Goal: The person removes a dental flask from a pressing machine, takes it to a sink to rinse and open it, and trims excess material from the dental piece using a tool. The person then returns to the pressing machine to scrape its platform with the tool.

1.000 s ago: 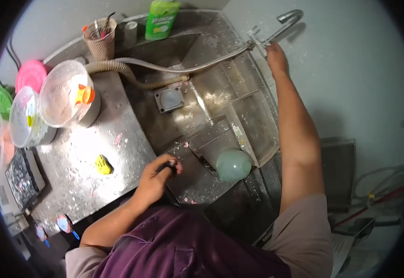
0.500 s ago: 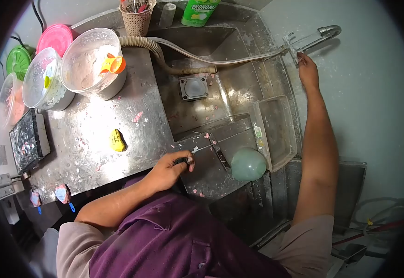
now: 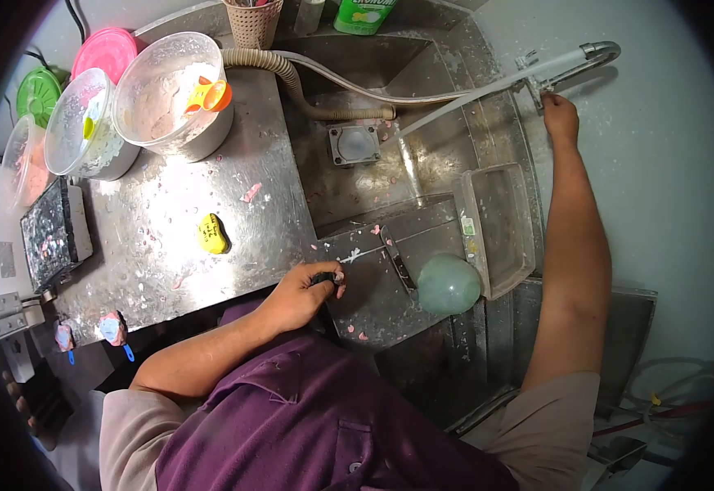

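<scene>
My right hand [image 3: 561,121] is closed on the lever of the wall tap [image 3: 540,92]. A stream of water [image 3: 471,96] runs from the tap's spout towards the sink [image 3: 357,182]. My left hand [image 3: 304,290] is wrapped round the dark handle of a small tool [image 3: 323,279], held low over the edge between table and sink. A thin shaft with white residue points right from this hand. Near it lie a dark, narrow strip-like piece [image 3: 398,260] and a pale green rounded bowl-like object [image 3: 449,284].
Tubs of powder [image 3: 173,135], one with an orange scoop [image 3: 208,96], stand on the metal table [image 3: 251,237]. A yellow piece with writing [image 3: 212,234] lies there. A clear tray [image 3: 500,233] rests beside the sink. A ribbed hose [image 3: 291,86] runs into the basin.
Water now shoots in a long stream from the spout into the sink; earlier only a short stretch showed near the tap. My right hand stays on the lever. The view has shifted slightly.
</scene>
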A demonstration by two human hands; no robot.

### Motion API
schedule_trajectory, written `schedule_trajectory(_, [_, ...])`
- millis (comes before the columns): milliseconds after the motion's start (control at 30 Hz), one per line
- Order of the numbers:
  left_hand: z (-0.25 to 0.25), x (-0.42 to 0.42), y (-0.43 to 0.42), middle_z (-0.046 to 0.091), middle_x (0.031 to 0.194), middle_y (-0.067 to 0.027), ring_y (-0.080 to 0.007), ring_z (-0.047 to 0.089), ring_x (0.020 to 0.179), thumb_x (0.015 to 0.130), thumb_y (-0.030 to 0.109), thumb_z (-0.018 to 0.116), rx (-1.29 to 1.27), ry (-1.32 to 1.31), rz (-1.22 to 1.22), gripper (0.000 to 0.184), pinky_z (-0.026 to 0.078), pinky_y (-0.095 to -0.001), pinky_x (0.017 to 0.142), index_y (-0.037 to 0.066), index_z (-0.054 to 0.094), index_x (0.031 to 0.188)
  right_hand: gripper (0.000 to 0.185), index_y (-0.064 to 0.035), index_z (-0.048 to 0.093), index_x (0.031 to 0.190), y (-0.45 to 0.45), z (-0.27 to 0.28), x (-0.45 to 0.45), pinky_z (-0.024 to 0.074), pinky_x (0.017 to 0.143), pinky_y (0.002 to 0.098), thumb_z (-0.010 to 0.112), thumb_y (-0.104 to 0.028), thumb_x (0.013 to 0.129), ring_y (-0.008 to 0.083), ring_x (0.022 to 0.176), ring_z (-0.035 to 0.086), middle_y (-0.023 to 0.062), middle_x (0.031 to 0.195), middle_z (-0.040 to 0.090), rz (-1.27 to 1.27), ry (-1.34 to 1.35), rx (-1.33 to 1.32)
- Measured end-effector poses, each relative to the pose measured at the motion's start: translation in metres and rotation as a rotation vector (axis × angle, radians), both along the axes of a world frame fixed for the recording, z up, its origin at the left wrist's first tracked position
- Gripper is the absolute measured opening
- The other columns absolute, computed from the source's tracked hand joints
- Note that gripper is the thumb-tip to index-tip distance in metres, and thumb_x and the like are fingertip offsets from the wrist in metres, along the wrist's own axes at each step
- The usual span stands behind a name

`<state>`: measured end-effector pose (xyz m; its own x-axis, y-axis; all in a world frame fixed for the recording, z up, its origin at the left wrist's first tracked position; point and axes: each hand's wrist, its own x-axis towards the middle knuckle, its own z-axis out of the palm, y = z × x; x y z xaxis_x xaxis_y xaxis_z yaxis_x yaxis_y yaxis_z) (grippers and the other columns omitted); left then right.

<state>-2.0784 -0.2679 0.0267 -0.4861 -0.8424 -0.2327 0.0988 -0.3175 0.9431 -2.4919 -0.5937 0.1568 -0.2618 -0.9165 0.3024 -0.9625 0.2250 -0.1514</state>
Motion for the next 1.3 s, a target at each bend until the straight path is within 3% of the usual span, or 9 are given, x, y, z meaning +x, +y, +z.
schedule_trajectory(167, [0.001, 0.003, 0.002, 0.055, 0.079, -0.0028, -0.0117, 0.050, 0.080, 0.081, -0.002, 0.041, 0.047, -0.005, -0.017, 0.013, 0.040, -0.0260, 0.077, 0.001, 0.053, 0.084, 0.030, -0.0111, 0.071, 0.101, 0.003, -0.008, -0.007, 0.0507, 0.080, 0.0376, 0.063, -0.035, 0.085, 0.0321, 0.094, 0.066, 0.0120, 0.096, 0.071, 0.082, -0.017, -0.073])
schedule_trajectory(233, [0.003, 0.004, 0.001, 0.055, 0.079, -0.0028, -0.0115, 0.049, 0.080, 0.082, -0.002, 0.041, 0.069, -0.010, -0.026, 0.012, 0.040, -0.0257, 0.077, 0.001, 0.053, 0.084, 0.029, -0.0078, 0.071, 0.101, 0.004, -0.006, -0.007, 0.0504, 0.077, 0.0340, 0.065, -0.032, 0.086, 0.0279, 0.088, 0.068, 0.0121, 0.093, 0.071, 0.059, 0.018, -0.059])
schedule_trajectory(467, [-0.002, 0.001, 0.000, 0.055, 0.079, -0.0028, -0.0111, 0.050, 0.080, 0.082, -0.003, 0.041, 0.020, -0.011, -0.036, 0.013, 0.040, -0.0250, 0.077, 0.001, 0.053, 0.085, 0.028, -0.0075, 0.070, 0.102, -0.003, -0.005, -0.015, 0.0506, 0.079, 0.0347, 0.063, -0.031, 0.088, 0.0281, 0.091, 0.068, 0.0121, 0.096, 0.071, 0.034, 0.066, -0.112])
schedule_trajectory(533, [-0.007, -0.002, 0.001, 0.056, 0.075, -0.0043, -0.0118, 0.050, 0.076, 0.084, 0.000, 0.045, 0.066, 0.017, 0.006, 0.011, 0.041, -0.0263, 0.073, 0.001, 0.056, 0.082, 0.027, -0.0163, 0.069, 0.105, -0.006, -0.005, -0.018, 0.0501, 0.083, 0.0392, 0.058, -0.035, 0.089, 0.0305, 0.100, 0.064, 0.0079, 0.106, 0.069, -0.024, 0.058, -0.051])
schedule_trajectory(1300, [-0.005, -0.007, -0.010, 0.052, 0.072, -0.0033, -0.0120, 0.047, 0.072, 0.084, 0.004, 0.046, 0.003, -0.007, -0.023, 0.010, 0.039, -0.0270, 0.068, 0.003, 0.056, 0.082, 0.022, -0.0149, 0.072, 0.100, 0.006, -0.006, 0.000, 0.0514, 0.079, 0.0377, 0.064, -0.029, 0.086, 0.0312, 0.092, 0.066, 0.0105, 0.098, 0.070, -0.001, 0.057, -0.139])
